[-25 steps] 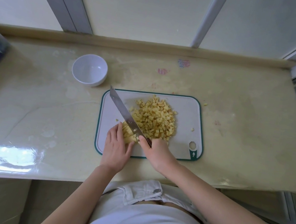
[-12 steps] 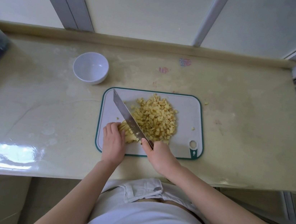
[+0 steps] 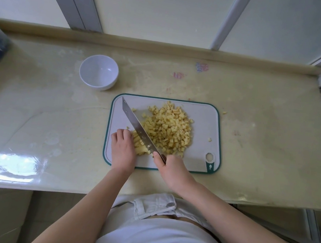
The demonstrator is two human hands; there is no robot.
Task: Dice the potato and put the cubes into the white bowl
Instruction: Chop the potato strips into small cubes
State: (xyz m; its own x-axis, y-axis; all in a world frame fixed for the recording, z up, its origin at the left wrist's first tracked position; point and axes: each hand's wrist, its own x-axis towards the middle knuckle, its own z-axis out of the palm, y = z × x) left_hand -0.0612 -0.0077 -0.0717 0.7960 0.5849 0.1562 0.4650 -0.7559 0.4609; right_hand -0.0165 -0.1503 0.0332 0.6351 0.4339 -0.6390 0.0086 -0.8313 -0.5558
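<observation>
Left hand [image 3: 123,149] against uncut potato [image 3: 139,146], knife [image 3: 135,121] at its right.

Soft, even daylight comes through the frosted panels [image 3: 160,9] behind the bench [image 3: 253,154]. A white glare patch [image 3: 9,162] lies on the glossy top near its front left corner. Shadows are faint; a thin one hugs the base of the white bowl [image 3: 98,72]. The wide lens bows the bench's edges and softens the frame's corners, while the centre is sharp.
</observation>
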